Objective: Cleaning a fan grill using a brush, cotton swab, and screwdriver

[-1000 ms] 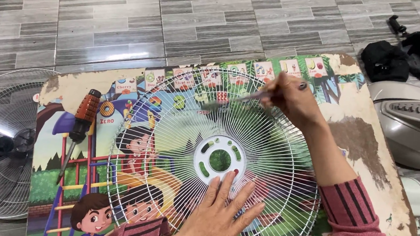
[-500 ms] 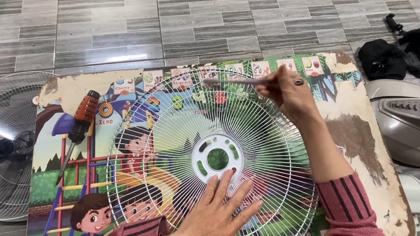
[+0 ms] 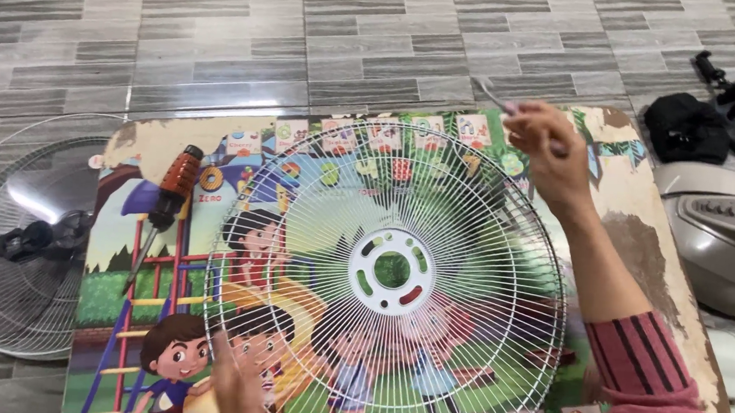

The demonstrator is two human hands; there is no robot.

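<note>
Your right hand [image 3: 548, 154] is clenched around a thin, blurred brush-like tool [image 3: 492, 96], raised over the far edge of the worn, picture-printed board [image 3: 643, 208]. The round white wire fan grille [image 3: 389, 273] lies flat at the board's centre. Your left hand [image 3: 238, 391] touches the grille's near rim; its grip cannot be told. An orange-handled screwdriver [image 3: 165, 201] lies near the left edge.

Screwdriver [image 3: 167, 205] left of fan grille [image 3: 388, 277]
</note>
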